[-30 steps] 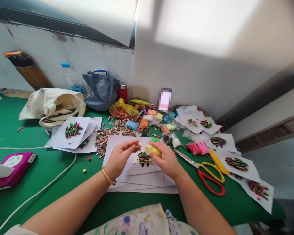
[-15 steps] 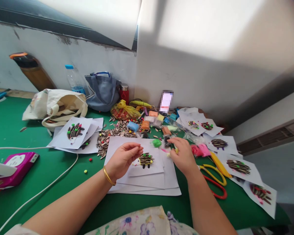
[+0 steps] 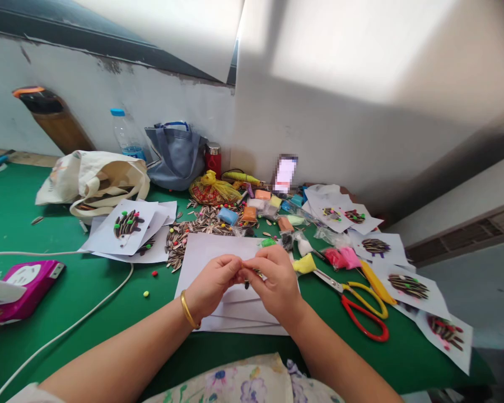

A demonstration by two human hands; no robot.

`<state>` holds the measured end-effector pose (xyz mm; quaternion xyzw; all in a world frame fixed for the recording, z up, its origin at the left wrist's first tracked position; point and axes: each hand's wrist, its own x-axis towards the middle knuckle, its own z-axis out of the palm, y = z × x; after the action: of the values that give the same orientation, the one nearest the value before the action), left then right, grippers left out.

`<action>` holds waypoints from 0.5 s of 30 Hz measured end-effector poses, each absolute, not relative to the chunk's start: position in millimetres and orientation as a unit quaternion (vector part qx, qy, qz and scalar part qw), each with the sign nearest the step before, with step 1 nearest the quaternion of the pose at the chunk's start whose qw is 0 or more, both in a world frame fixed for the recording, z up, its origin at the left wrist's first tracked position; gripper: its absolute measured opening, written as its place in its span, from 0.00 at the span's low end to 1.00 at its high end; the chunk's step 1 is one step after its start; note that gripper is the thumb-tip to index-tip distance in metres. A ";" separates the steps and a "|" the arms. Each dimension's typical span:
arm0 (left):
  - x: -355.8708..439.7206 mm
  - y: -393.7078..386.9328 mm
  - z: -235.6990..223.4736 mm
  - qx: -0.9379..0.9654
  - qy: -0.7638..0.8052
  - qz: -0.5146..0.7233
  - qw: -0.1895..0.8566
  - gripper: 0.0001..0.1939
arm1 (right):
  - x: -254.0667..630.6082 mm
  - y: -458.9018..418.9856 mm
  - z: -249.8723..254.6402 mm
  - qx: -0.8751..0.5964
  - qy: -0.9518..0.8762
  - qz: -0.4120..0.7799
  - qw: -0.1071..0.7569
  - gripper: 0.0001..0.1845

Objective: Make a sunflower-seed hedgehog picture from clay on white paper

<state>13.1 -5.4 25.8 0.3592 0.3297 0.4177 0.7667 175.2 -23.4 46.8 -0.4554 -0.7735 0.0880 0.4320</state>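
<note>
My left hand (image 3: pixel 216 285), with a gold bangle at the wrist, meets my right hand (image 3: pixel 279 285) above the white paper sheets (image 3: pixel 199 252). Both hands are closed in a pinch, fingertips touching; anything between them is too small or hidden to make out. Beneath them lies a seed hedgehog picture, almost wholly covered by the fingers. Just past my right hand sit a green clay lump (image 3: pixel 269 242) and a dark clay lump (image 3: pixel 286 240) in clear wrap. A yellow clay piece (image 3: pixel 304 263) rests at the tips of the scissors (image 3: pixel 348 296), which have yellow and red handles.
Sunflower seeds (image 3: pixel 201 224) with small coloured balls are heaped behind the paper, beside wrapped clay blocks (image 3: pixel 249 214). Finished hedgehog sheets lie left (image 3: pixel 128 224) and right (image 3: pixel 409 285). Bags (image 3: pixel 174 157), a bottle (image 3: pixel 128 137) and a phone (image 3: pixel 285 172) stand at the back. A white cable (image 3: pixel 88 308) crosses the left.
My right hand has moved left from beside the dark clay to meet my left hand, covering the hedgehog picture. The yellow clay and scissor blades now show. My left hand stays nearly in place.
</note>
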 end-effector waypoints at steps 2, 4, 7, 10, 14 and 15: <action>12.8 -6.0 28.9 0.330 0.302 0.423 0.788 0.25 | 174.8 -25.6 47.9 -0.448 -0.774 0.077 0.440 0.06; 12.9 -6.5 33.0 0.269 0.274 0.430 0.817 0.31 | 170.8 -28.9 47.4 -0.427 -0.792 0.085 0.428 0.07; 12.8 -6.4 38.2 0.190 0.241 0.430 0.849 0.34 | 158.4 -33.4 42.3 -0.376 -0.838 0.105 0.380 0.10; 10.7 -3.8 41.2 0.147 0.221 0.438 0.859 0.35 | 148.3 -35.9 36.0 -0.372 -0.853 0.077 0.359 0.11; 5.0 1.7 44.0 0.082 0.206 0.471 0.854 0.34 | 148.7 -40.4 32.5 -0.400 -0.852 0.033 0.336 0.13; 3.8 2.6 44.5 0.071 0.200 0.477 0.853 0.33 | 149.8 -41.9 31.9 -0.392 -0.859 0.033 0.328 0.14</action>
<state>3.8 2.6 44.5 0.0709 0.2003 0.4774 0.8526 149.8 -41.9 31.9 -0.3918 -0.8591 0.0327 0.3278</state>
